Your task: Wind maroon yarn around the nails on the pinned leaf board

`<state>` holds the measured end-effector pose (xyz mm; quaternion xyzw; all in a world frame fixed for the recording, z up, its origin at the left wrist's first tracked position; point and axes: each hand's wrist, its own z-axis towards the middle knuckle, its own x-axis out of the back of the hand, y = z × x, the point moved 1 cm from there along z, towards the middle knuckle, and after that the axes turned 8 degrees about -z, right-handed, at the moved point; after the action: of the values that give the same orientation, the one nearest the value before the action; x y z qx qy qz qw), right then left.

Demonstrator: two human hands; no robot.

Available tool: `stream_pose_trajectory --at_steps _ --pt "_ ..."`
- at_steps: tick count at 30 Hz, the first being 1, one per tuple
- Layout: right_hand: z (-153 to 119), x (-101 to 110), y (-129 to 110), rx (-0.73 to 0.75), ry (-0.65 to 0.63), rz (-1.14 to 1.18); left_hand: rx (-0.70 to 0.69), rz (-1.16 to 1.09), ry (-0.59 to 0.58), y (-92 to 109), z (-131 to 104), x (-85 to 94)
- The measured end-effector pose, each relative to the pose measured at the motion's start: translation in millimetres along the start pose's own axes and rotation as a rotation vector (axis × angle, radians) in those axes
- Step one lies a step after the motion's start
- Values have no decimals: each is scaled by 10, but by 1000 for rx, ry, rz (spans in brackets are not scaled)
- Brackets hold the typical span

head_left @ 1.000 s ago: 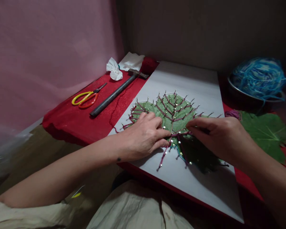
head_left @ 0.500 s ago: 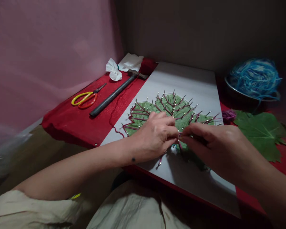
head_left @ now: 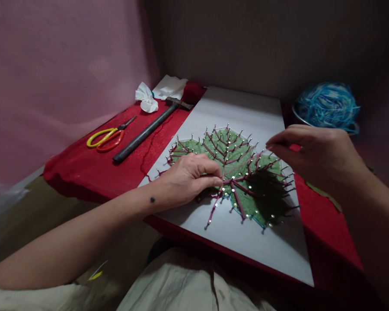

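Note:
A green leaf [head_left: 241,149] lies on a white board [head_left: 253,101], ringed and studded with several upright nails. Purple yarn [head_left: 238,202] runs between the nails along its veins, and blue yarn edges its lower side. At the leaf's centre, my left hand [head_left: 194,176] pinches the yarn beside a nail; its fingertips partly hide the spot. My right hand [head_left: 317,149] is raised over the board's right edge, thumb and forefinger closed on a thin strand of the yarn. That strand slants down toward my left fingertips.
On the red cloth [head_left: 81,168] at left lie scissors [head_left: 110,137] and a hammer [head_left: 145,136]. Crumpled tissue [head_left: 146,98] and a red yarn ball [head_left: 193,91] stand behind. A metal bowl [head_left: 298,119] of blue yarn [head_left: 327,106] sits at back right. Pink wall borders the left.
My right hand has moved up and right, away from my left hand, drawing the strand out. My left hand stays near the leaf's centre. The view has shifted slightly.

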<state>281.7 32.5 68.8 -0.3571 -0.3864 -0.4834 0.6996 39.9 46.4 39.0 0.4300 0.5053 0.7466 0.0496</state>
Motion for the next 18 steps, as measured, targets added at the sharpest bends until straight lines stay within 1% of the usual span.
stream_pose_trajectory --at_steps 2,3,5,8,9,11,12,14,16,18 --pt "82 -38 82 -111 -61 108 83 -97 21 9 14 5" --pt "120 -51 124 -147 -64 121 125 -147 35 16 22 8" --pt "194 -60 207 -124 -49 119 179 -233 55 29 36 13" --pt "318 -10 362 -12 -40 28 209 -320 45 33 52 15" --pt "365 26 423 0 -31 -18 220 -348 39 30 55 14" --pt "458 119 543 -46 -33 -123 251 -400 40 20 57 12" --pt "499 175 590 -65 -6 -178 268 -423 46 16 57 12" --pt "563 284 646 -106 34 -217 294 -450 55 8 55 12" --pt "604 382 649 -114 133 -207 299 -447 53 4 51 16" --pt "637 443 631 -87 243 -185 294 -423 48 5 49 26"
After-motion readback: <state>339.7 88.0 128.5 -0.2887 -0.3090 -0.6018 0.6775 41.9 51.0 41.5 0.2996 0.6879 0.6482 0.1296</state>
